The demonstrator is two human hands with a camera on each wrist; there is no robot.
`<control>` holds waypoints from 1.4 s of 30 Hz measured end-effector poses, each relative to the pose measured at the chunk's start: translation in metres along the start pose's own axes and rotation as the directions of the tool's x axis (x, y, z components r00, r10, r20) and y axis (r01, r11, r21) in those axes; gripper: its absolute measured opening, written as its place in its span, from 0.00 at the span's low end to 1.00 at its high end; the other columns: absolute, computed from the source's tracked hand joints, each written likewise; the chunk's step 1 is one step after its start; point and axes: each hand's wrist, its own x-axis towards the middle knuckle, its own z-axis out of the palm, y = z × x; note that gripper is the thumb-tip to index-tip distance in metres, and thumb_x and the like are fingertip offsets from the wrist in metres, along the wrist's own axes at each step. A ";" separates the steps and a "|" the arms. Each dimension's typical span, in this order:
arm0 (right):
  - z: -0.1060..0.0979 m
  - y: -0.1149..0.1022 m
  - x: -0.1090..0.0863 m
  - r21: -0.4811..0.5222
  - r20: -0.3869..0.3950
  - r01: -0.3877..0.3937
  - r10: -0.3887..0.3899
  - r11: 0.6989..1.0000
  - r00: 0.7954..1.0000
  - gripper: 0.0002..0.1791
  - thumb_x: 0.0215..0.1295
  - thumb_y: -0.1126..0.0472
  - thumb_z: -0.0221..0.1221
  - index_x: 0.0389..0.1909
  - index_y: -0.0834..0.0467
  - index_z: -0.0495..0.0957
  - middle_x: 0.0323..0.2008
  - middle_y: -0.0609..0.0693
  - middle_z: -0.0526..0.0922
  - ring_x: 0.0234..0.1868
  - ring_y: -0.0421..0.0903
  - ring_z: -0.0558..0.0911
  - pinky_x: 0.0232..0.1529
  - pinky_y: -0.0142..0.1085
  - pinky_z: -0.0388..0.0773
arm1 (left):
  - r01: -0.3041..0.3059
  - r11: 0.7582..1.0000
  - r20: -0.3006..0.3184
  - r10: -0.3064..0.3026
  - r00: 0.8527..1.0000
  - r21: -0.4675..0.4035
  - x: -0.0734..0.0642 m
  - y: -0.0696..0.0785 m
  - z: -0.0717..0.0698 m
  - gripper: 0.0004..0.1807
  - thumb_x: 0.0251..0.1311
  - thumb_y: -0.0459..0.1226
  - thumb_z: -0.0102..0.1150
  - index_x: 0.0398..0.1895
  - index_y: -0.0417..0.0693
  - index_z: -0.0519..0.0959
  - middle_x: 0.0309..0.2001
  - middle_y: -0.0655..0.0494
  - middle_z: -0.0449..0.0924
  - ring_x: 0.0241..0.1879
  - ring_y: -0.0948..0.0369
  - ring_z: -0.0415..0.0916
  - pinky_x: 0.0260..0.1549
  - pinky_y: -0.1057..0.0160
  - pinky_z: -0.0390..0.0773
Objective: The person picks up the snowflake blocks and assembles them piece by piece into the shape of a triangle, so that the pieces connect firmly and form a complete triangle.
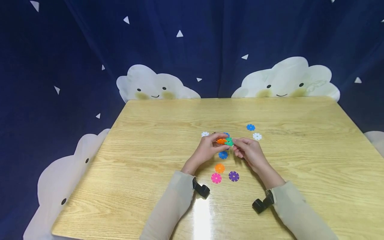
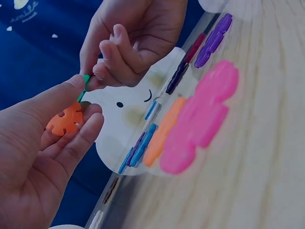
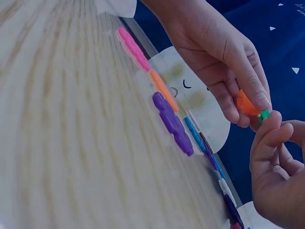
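Above the table, my left hand (image 1: 206, 147) holds an orange notched plastic disc (image 1: 221, 141) between thumb and fingers. A green notched disc (image 1: 229, 142) meets the orange one at an angle; in the left wrist view its thin green edge (image 2: 86, 85) shows by the left thumb tip. My right hand (image 1: 251, 152) pinches the far side of the green disc with thumb and index finger. Its other fingers curl inward. From the right wrist, part of the orange disc (image 3: 247, 102) shows behind the left thumb, and fingertips cover most of the green piece.
On the wooden table (image 1: 144, 160) below lie a blue disc (image 1: 223, 155), an orange disc (image 1: 220, 168), a pink disc (image 1: 216, 178) and a purple disc (image 1: 234, 176). Farther back are a white disc (image 1: 205, 134), another blue (image 1: 250, 127) and another white disc (image 1: 257, 136).
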 end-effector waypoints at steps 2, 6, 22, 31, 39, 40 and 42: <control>-0.002 0.000 0.000 -0.044 -0.010 0.010 -0.010 0.999 1.000 0.14 0.71 0.54 0.57 0.34 0.62 0.79 0.22 0.44 0.82 0.20 0.35 0.76 0.21 0.23 0.74 | -0.004 1.000 -0.005 0.004 1.000 0.020 0.000 0.000 0.000 0.19 0.59 0.35 0.66 0.54 0.41 0.79 0.53 0.44 0.82 0.48 0.53 0.83 0.43 0.75 0.83; -0.009 0.000 0.000 -0.216 -0.063 0.063 -0.079 0.974 0.995 0.24 0.70 0.49 0.57 0.44 0.70 0.77 0.24 0.44 0.83 0.21 0.35 0.77 0.22 0.25 0.77 | -0.006 0.999 -0.022 0.007 1.000 0.034 0.001 -0.002 -0.001 0.19 0.59 0.36 0.67 0.54 0.41 0.80 0.52 0.45 0.84 0.46 0.53 0.85 0.43 0.75 0.83; -0.038 0.007 -0.007 -0.829 0.072 0.268 -0.382 0.490 0.921 0.14 0.59 0.62 0.68 0.42 0.66 0.81 0.30 0.54 0.81 0.28 0.41 0.75 0.27 0.25 0.73 | 0.045 0.997 -0.024 -0.043 0.999 0.055 0.001 -0.004 -0.007 0.21 0.59 0.38 0.67 0.55 0.44 0.80 0.53 0.46 0.84 0.44 0.54 0.86 0.42 0.75 0.83; -0.044 0.003 -0.010 -0.860 0.125 0.233 -0.255 0.453 0.959 0.15 0.56 0.58 0.71 0.38 0.64 0.82 0.29 0.53 0.76 0.30 0.44 0.70 0.27 0.28 0.67 | 0.033 0.997 -0.022 -0.031 0.999 0.070 0.001 -0.004 -0.010 0.21 0.60 0.38 0.66 0.56 0.42 0.79 0.54 0.46 0.83 0.48 0.54 0.83 0.44 0.75 0.83; -0.040 0.002 -0.009 -0.839 0.122 0.223 -0.228 0.496 0.966 0.13 0.56 0.61 0.70 0.36 0.62 0.78 0.28 0.51 0.75 0.28 0.43 0.69 0.25 0.28 0.66 | 0.042 0.998 -0.025 -0.041 0.999 0.049 0.000 -0.005 -0.010 0.21 0.59 0.37 0.66 0.56 0.42 0.79 0.55 0.46 0.82 0.51 0.54 0.83 0.46 0.74 0.83; -0.040 0.003 -0.008 -0.835 0.121 0.227 -0.233 0.502 0.965 0.13 0.56 0.62 0.69 0.37 0.62 0.77 0.27 0.51 0.75 0.28 0.42 0.69 0.25 0.27 0.66 | 0.041 0.998 -0.026 -0.040 0.999 0.047 0.000 -0.005 -0.010 0.21 0.59 0.37 0.66 0.56 0.42 0.79 0.55 0.46 0.82 0.51 0.54 0.83 0.45 0.74 0.83; -0.039 0.004 -0.008 -0.827 0.112 0.232 -0.255 0.512 0.961 0.12 0.57 0.64 0.68 0.37 0.61 0.76 0.27 0.51 0.77 0.27 0.41 0.72 0.24 0.26 0.68 | 0.041 0.998 -0.025 -0.040 0.999 0.040 0.000 -0.005 -0.009 0.21 0.59 0.37 0.66 0.56 0.42 0.79 0.55 0.46 0.82 0.50 0.54 0.83 0.45 0.74 0.83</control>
